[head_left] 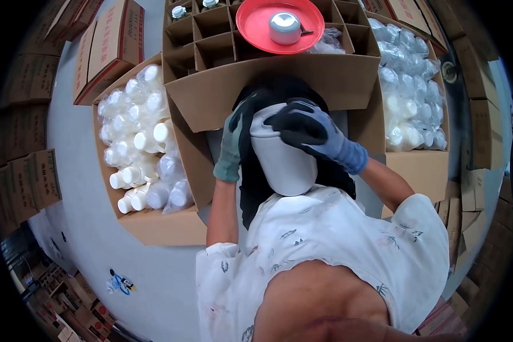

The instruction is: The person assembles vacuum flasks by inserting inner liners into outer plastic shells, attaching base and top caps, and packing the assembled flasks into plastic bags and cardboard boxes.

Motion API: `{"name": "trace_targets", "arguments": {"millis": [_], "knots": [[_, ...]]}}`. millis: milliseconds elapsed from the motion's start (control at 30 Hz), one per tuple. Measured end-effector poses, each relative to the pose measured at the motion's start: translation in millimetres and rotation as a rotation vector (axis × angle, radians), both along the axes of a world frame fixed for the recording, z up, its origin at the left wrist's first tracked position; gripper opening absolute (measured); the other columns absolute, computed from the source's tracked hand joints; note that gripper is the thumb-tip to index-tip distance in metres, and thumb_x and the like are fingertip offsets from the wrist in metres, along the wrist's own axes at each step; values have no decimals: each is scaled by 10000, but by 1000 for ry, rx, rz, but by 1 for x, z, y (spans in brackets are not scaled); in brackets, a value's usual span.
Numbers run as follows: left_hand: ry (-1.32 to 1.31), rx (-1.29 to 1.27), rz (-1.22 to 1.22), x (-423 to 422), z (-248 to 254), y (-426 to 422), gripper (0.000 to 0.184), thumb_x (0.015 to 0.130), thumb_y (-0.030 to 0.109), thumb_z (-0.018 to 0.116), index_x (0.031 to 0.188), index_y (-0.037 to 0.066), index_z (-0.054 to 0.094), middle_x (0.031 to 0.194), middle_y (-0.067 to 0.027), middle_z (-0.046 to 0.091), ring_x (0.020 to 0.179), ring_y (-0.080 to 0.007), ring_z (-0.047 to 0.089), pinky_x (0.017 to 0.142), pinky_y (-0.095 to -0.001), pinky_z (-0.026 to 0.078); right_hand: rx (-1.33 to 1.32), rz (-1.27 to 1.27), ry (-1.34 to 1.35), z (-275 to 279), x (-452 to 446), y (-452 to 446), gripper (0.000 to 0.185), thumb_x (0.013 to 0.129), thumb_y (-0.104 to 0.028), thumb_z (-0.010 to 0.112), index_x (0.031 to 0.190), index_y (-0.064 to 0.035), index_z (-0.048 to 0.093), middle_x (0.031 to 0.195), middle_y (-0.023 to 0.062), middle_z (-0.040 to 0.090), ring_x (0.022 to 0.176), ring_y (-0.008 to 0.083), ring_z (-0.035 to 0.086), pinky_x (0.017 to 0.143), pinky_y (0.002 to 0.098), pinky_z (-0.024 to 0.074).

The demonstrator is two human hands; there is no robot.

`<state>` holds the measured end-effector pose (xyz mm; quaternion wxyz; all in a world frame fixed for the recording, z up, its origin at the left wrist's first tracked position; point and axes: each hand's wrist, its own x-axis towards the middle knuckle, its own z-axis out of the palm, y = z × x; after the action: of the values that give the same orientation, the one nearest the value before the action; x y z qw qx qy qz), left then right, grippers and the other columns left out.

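A white cylindrical container [285, 159] with a band near its far end lies tilted over my lap, its near end against my shirt. My left hand [237, 137], in a grey-green glove with dark palm, is closed against the container's left side near the far end. My right hand [313, 130], in a blue-grey glove with black fingers, curls over that same end from the right. Both hands touch the container; part of its far end is hidden under the fingers.
Ahead stands a divided carton [273, 80] with a red round tray [251, 28] on top, holding a silver-grey lid-like piece [285, 28]. Open cartons of white bottles, many plastic-wrapped, flank me: left bottles [137, 137], right bottles [410, 85]. A closed carton [111, 48] stands far left.
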<state>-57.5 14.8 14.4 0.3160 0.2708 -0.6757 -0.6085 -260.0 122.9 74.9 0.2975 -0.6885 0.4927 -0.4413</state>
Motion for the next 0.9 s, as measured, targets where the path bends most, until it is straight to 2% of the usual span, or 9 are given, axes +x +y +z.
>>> {"name": "trace_targets", "arguments": {"millis": [100, 300, 367, 433, 533, 667, 733, 833, 900], "knots": [[147, 260, 26, 5, -29, 7, 347, 986, 143, 403, 1263, -30, 518, 1271, -139, 555, 1169, -229, 516, 1029, -333, 371, -24, 88, -45, -9, -15, 7, 369, 763, -174, 716, 1095, -46, 619, 1146, 138, 593, 1074, 309, 545, 1015, 416, 361], [148, -66, -8, -22, 7, 13, 399, 935, 218, 427, 1197, -39, 584, 1224, -162, 603, 1175, -270, 531, 1061, -371, 333, 54, -215, -461, -58, -25, 31, 340, 799, -124, 699, 1122, -48, 624, 1185, 133, 574, 1161, 274, 497, 1038, 408, 346], [-23, -353, 11, 0, 26, 15, 361, 914, 158, 500, 1209, -38, 574, 1208, -164, 611, 1167, -286, 542, 1050, -376, 342, 102, -79, -320, -69, -65, 16, 316, 816, -107, 693, 1119, -44, 627, 1177, 132, 577, 1158, 262, 503, 1015, 399, 376], [83, -146, 65, 3, 45, 15, 334, 895, 116, 524, 1182, -39, 593, 1169, -154, 630, 1152, -292, 551, 1033, -381, 361, 187, -24, -313, -40, -75, 9, 297, 814, -100, 695, 1099, -39, 634, 1169, 135, 579, 1134, 269, 510, 977, 385, 407], [77, -59, 173, -23, 37, 15, 445, 933, 299, 519, 1193, -58, 575, 1163, -146, 620, 1110, -269, 560, 998, -367, 384, 57, 107, -343, 10, -32, -6, 179, 832, -154, 692, 970, -41, 676, 1099, 114, 591, 1083, 269, 533, 947, 394, 413], [104, -148, -68, 15, 23, 4, 395, 901, 206, 555, 1219, -29, 561, 1241, -178, 570, 1184, -285, 513, 1032, -363, 347, -32, 8, 15, -25, -78, -13, 232, 811, -169, 710, 995, -46, 638, 1120, 126, 576, 1109, 278, 516, 953, 394, 406], [94, -148, -64, 22, 10, -11, 383, 890, 205, 564, 1200, -19, 572, 1213, -174, 582, 1158, -284, 527, 1011, -369, 364, 142, -132, 66, -19, -98, -6, 248, 811, -190, 710, 1000, -50, 633, 1126, 129, 573, 1120, 280, 512, 952, 390, 407], [56, -134, 6, 25, -25, -30, 364, 872, 202, 577, 1172, -4, 589, 1172, -168, 600, 1118, -282, 549, 979, -378, 391, -67, 17, -173, -21, -41, -15, 277, 821, -250, 693, 1010, -54, 643, 1116, 124, 580, 1101, 278, 522, 944, 386, 414], [20, -166, -42, 38, -66, -64, 352, 861, 201, 585, 1153, 6, 599, 1144, -164, 612, 1091, -281, 564, 958, -383, 408, -9, -7, 49, -52, -61, -24, 335, 813, -266, 705, 1059, -51, 633, 1129, 136, 578, 1090, 277, 528, 946, 374, 414]]}}
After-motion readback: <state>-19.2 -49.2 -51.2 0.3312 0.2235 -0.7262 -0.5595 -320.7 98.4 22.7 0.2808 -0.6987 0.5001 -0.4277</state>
